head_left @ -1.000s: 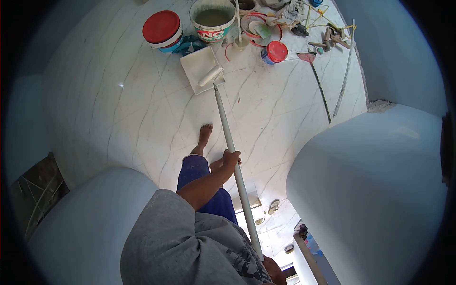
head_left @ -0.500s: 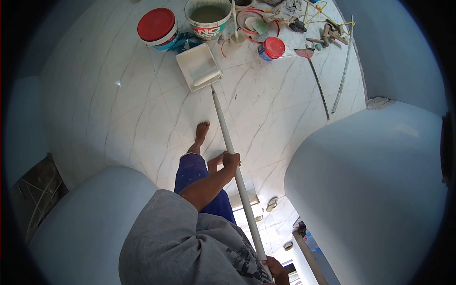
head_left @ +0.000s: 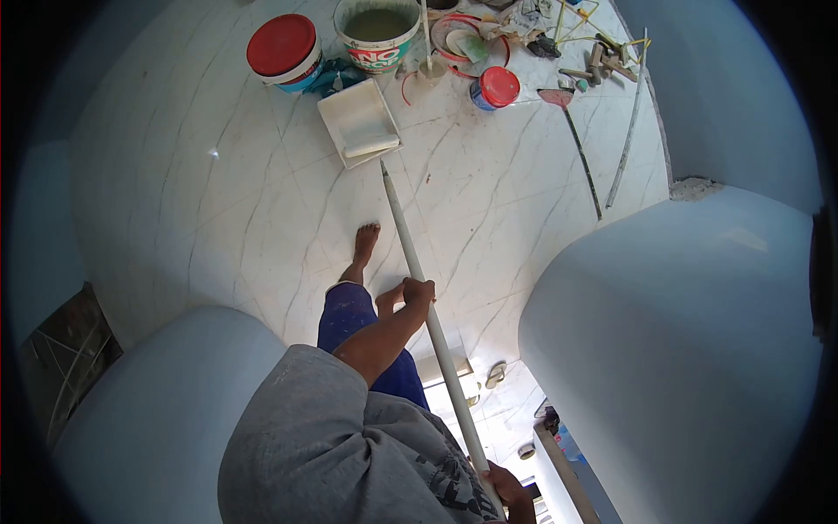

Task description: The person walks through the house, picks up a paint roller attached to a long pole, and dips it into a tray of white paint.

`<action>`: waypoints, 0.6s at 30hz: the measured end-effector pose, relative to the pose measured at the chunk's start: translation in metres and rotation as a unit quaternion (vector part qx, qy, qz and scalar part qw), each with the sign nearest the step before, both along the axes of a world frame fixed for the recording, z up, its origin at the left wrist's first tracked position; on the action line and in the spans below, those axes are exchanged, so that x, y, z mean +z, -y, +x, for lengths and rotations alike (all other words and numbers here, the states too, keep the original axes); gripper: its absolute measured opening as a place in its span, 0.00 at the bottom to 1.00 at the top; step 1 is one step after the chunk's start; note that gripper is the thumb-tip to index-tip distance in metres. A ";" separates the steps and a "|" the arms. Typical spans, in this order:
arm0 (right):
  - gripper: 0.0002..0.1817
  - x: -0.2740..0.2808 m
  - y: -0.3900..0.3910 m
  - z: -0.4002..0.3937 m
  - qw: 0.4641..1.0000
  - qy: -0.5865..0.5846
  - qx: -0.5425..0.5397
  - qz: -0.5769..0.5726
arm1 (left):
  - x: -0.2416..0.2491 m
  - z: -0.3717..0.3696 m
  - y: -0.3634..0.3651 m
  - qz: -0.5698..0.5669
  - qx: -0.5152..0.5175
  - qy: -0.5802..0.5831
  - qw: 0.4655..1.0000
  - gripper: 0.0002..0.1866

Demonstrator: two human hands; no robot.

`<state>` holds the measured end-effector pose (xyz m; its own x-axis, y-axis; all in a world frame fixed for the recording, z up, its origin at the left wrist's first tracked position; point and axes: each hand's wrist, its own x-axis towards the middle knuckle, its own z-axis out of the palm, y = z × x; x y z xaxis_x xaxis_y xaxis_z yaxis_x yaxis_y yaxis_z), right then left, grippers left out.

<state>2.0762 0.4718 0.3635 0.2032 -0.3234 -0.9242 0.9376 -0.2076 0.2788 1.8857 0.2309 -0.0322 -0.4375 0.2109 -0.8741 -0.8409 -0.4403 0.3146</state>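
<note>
My left hand (head_left: 419, 293) is wrapped round the middle of a long pale pole (head_left: 443, 354). Lower down, near my shirt, my right hand (head_left: 506, 482) grips the same pole close to its rear part. The pole slants up and to the left, its far tip at the near edge of a white tray (head_left: 353, 109) on the floor. A white paint roller (head_left: 371, 145) lies inside the tray along that near edge. The link between roller and pole is too small to make out clearly.
Behind the tray stand a red-lidded bucket (head_left: 281, 45), an open bucket of cloudy liquid (head_left: 377, 26) and a small red-lidded tub (head_left: 499, 87). A thin dark rod (head_left: 583, 162) lies at right. Curved pale blue walls (head_left: 663, 349) flank me; a sandal (head_left: 496, 375) is below.
The view has shifted slightly, moving the scene a little left. The roller lies at a flatter angle in the tray. Both hands keep their hold on the pole.
</note>
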 end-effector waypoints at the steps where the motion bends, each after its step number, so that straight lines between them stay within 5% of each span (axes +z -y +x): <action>1: 0.29 0.005 0.004 -0.007 0.997 -0.013 0.067 0.037 | -0.002 -0.001 -0.002 0.012 0.009 0.024 1.000 0.14; 6: 0.23 0.033 0.018 -0.031 0.960 -0.165 0.202 0.103 | 0.050 -0.018 -0.033 -0.178 0.021 0.106 0.978 0.22; 9: 0.23 0.056 0.051 -0.078 0.922 -0.151 0.319 0.161 | 0.059 -0.011 -0.045 -0.241 -0.035 0.101 0.965 0.28; 14: 0.24 0.007 0.037 -0.043 0.776 -0.262 0.531 0.219 | 0.025 -0.030 -0.031 -0.241 -0.072 0.106 0.962 0.28; 18: 0.23 -0.002 0.067 -0.082 0.827 -0.210 0.476 0.212 | 0.011 -0.055 -0.013 -0.224 -0.055 0.081 0.970 0.25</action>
